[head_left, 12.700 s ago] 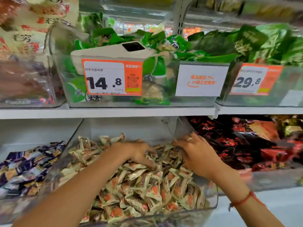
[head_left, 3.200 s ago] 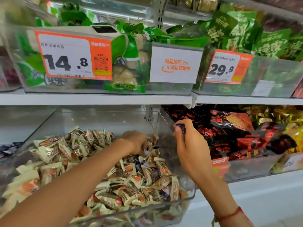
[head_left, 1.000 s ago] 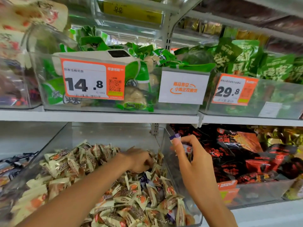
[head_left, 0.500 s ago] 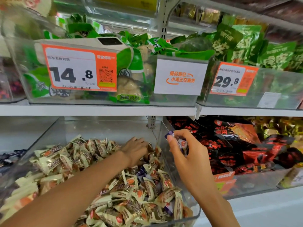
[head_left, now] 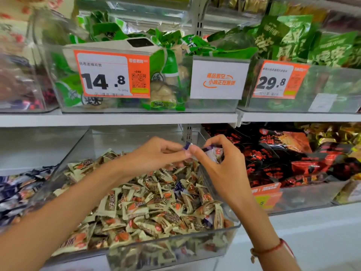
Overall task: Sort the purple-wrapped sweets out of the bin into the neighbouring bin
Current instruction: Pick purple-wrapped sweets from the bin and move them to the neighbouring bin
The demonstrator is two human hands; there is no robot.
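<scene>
Above the back right corner of the clear bin (head_left: 175,244), our left hand (head_left: 156,155) and right hand (head_left: 218,163) meet, both lifted off the pile. Our left fingers (head_left: 181,152) are pinched on one purple-wrapped sweet (head_left: 187,146), while the right fingers (head_left: 210,140) are curled round a small clutch of sweets (head_left: 214,151) already gathered, a purple edge showing at about 11 o'clock of that palm.

We judge this a hand-over, and the risk lies there: the right hand is already full, so taking one more could loosen the clutch and drop sweets back among the cream-wrapped sweets (head_left: 136,208), where they sink from sight. Slick wrappers make that likelier.

More purple wrappers remain in the pile, one at 6 o'clock of our hands (head_left: 178,186) and one near the front right corner (head_left: 208,222), half buried. The neighbouring bin (head_left: 21,192), at 9 o'clock, holds dark blue and purple wrappers; to reach it the right hand must cross over the left forearm (head_left: 78,208). At 3 o'clock sits a bin of red and black packets (head_left: 283,163), and overhead a shelf (head_left: 117,119) with price tags (head_left: 112,74).
</scene>
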